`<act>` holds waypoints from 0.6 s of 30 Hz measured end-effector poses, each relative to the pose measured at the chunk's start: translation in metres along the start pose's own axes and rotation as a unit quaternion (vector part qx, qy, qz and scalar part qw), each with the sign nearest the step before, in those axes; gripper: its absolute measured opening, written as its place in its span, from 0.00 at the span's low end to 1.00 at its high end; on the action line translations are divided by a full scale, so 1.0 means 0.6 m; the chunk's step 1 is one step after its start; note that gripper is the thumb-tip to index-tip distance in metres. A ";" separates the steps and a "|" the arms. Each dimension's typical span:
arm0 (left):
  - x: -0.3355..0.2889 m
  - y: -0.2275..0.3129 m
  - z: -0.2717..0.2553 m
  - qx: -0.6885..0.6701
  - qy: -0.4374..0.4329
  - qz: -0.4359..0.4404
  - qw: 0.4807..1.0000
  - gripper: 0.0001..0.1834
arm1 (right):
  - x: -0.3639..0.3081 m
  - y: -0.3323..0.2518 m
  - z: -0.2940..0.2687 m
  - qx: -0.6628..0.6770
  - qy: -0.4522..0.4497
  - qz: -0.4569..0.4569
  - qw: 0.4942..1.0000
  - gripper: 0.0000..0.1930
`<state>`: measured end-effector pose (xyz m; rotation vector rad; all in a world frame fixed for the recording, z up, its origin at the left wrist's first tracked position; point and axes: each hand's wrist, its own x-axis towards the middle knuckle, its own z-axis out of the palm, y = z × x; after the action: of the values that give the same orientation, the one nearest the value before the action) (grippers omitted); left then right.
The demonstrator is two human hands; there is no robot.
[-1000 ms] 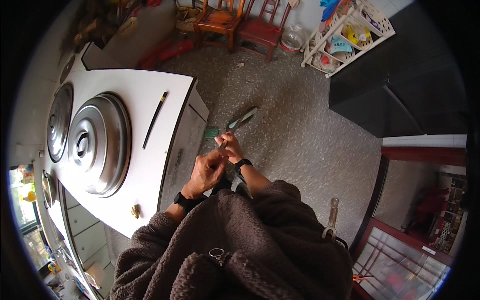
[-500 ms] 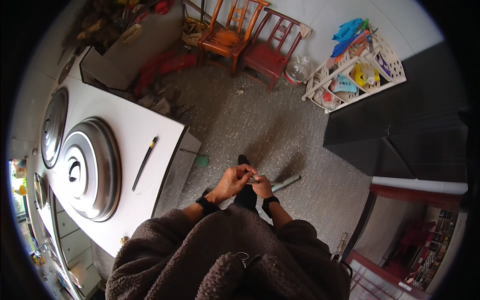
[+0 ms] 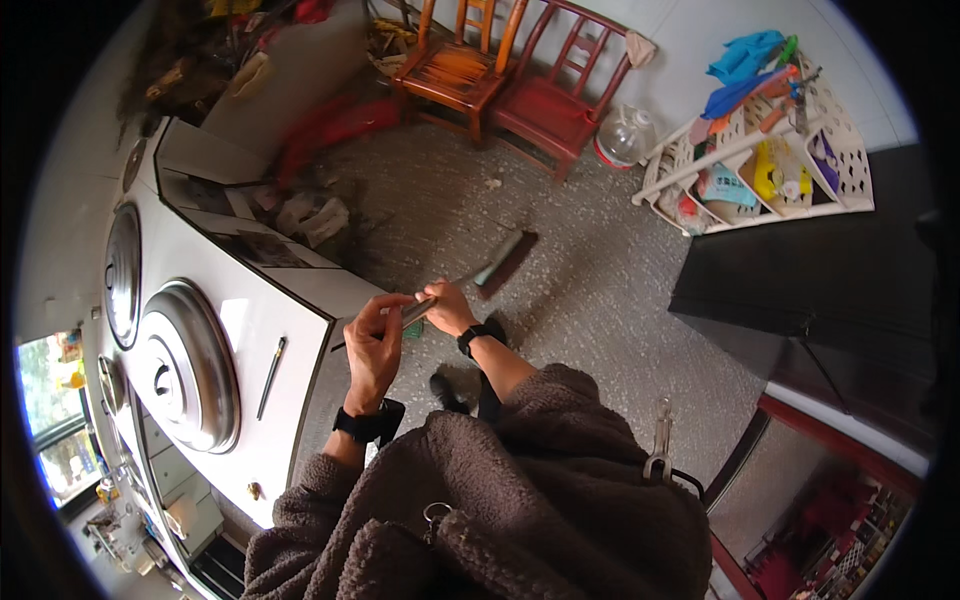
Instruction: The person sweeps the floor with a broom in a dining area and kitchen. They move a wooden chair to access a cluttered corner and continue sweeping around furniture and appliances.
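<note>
A broom (image 3: 507, 264) with a pale green head and dark reddish bristles is out over the speckled floor, just beyond my hands. Its thin handle runs back toward me at a slant. Lower down on that handle, my right hand (image 3: 450, 308) is closed around it. My left hand (image 3: 373, 345) grips the upper part, fingers bent over it, near the corner of the white-topped stove counter (image 3: 260, 300). Both wrists wear black bands. My feet in dark shoes (image 3: 450, 392) show below the hands.
On the counter lie large round metal lids (image 3: 190, 365) and a black stick-like tool (image 3: 271, 378). Two wooden chairs (image 3: 545, 105), a clear plastic jug (image 3: 625, 137) and a white rack (image 3: 755, 180) stand along the far wall. A black cabinet (image 3: 760, 270) is at right.
Both hands have moved left and spread a little apart along the handle. The broom head has swung from the right of my hands to beyond them. My view has shifted too.
</note>
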<state>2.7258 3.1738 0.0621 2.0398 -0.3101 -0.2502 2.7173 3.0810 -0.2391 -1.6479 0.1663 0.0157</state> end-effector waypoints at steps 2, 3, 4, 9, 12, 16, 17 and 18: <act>0.001 0.016 -0.004 0.014 0.017 0.012 1.000 0.09 | 0.041 -0.044 0.013 -0.040 -0.001 -0.025 0.999 0.18; 0.000 0.023 -0.002 0.019 0.021 0.024 0.999 0.09 | 0.052 -0.068 0.007 -0.076 0.001 -0.057 0.996 0.18; -0.003 0.029 0.001 0.031 0.024 0.031 0.999 0.09 | 0.061 -0.093 0.001 -0.101 0.013 -0.115 0.988 0.18; -0.027 0.060 0.004 0.003 -0.058 0.180 0.982 0.11 | 0.062 -0.198 -0.029 -0.066 -0.018 -0.138 0.988 0.18; -0.033 0.070 -0.015 -0.076 0.010 0.136 0.988 0.09 | 0.064 -0.229 -0.048 -0.144 -0.059 -0.175 0.972 0.17; -0.009 0.056 -0.036 -0.196 0.038 0.036 0.979 0.07 | 0.048 -0.223 -0.090 -0.286 -0.095 -0.106 0.948 0.17; 0.003 0.050 -0.027 -0.251 0.039 0.032 0.967 0.08 | 0.049 -0.212 -0.103 -0.291 -0.145 -0.045 0.945 0.15; 0.017 0.042 -0.015 -0.275 0.026 0.023 0.961 0.08 | 0.038 -0.194 -0.136 -0.358 -0.157 -0.027 0.920 0.13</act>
<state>2.7356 3.1668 0.0879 1.4856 -0.2229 -0.2242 2.7463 3.0067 -0.1194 -2.3517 -0.1553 0.3328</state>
